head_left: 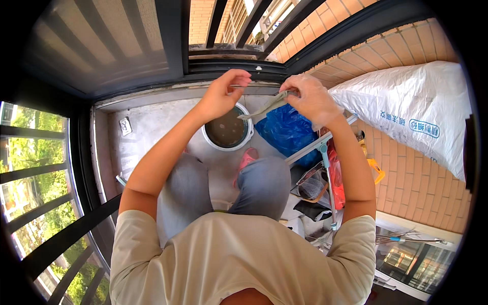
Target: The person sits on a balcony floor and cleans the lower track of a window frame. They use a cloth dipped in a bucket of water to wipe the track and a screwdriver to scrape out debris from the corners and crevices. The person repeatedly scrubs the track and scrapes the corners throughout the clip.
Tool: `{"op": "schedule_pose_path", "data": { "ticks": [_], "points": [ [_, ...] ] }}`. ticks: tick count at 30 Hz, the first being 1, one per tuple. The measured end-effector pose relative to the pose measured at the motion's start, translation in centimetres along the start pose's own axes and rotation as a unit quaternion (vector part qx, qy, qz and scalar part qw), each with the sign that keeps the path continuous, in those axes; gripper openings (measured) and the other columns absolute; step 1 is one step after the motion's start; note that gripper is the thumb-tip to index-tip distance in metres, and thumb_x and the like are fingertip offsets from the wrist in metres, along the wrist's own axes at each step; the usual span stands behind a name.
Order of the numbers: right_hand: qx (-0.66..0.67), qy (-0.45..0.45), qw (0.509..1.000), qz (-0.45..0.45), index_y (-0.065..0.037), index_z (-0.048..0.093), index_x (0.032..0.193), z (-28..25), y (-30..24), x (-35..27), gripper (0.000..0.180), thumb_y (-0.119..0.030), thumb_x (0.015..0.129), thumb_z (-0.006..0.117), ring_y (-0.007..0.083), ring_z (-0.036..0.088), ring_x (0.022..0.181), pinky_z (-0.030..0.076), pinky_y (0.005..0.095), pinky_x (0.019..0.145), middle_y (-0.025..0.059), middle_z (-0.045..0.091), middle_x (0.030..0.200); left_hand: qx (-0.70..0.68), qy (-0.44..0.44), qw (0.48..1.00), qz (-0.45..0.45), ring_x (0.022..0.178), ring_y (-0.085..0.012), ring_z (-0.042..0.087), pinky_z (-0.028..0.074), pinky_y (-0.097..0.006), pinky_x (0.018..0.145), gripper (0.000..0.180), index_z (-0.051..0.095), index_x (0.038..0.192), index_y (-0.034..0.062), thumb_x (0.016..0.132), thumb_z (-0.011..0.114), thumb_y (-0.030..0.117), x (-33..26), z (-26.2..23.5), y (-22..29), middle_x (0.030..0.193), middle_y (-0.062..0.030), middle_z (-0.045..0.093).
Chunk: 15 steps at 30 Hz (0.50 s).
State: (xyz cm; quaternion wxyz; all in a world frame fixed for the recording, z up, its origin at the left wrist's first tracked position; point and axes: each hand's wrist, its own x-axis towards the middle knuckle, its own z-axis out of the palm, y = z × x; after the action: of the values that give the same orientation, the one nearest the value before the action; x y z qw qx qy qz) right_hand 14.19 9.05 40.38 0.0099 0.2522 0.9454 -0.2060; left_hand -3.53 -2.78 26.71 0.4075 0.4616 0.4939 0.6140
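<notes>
My right hand (311, 99), in what looks like a thin clear plastic glove, pinches a limp grey-green cloth (269, 105) by its upper end. The cloth slants down to the left, its lower tip close to the rim of a white bucket (229, 149). Murky brown water (224, 129) stands in that bucket, on the floor before my knees. My left hand (226, 94) is bare and raised just above the bucket's far side, its fingers curved and apart from the thumb. I make out nothing held in it.
A blue plastic bag (288, 131) sits right of the bucket. Beyond it lean a folding metal frame (325, 157) and a red bag (335, 175). A large white sack (406, 104) lies along the brick wall (406, 188). Barred windows (38, 175) border the left.
</notes>
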Motion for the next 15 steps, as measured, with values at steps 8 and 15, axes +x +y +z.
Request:
{"op": "schedule_pose_path", "data": {
  "ticks": [8,15],
  "points": [
    [0.222,0.034,0.968,0.110,0.003,0.059,0.102,-3.1,-0.8,2.7,0.023,-0.009,0.083,0.061,0.0159,0.064,0.073,0.052,0.0277,0.066,0.0102,0.064,0.086,-0.013,-0.109,0.994,-0.007,0.122,-0.0201,0.046,0.036,-0.038,0.101,0.058,0.046,0.130,0.0115,0.079,0.073,0.020,2.5,0.0,-4.6,0.131,-0.0067,0.049],
    [0.245,0.030,0.961,0.120,0.004,0.057,0.103,-3.0,-0.2,4.9,0.023,-0.006,0.083,0.062,0.0137,0.064,0.073,0.053,0.0254,0.064,0.0098,0.062,0.089,-0.023,-0.069,0.989,0.125,0.097,-0.0145,0.056,0.044,-0.028,0.085,0.025,0.060,0.109,0.0050,0.085,0.066,0.011,4.4,0.6,-7.4,0.103,-0.0048,0.060]
  ]
}}
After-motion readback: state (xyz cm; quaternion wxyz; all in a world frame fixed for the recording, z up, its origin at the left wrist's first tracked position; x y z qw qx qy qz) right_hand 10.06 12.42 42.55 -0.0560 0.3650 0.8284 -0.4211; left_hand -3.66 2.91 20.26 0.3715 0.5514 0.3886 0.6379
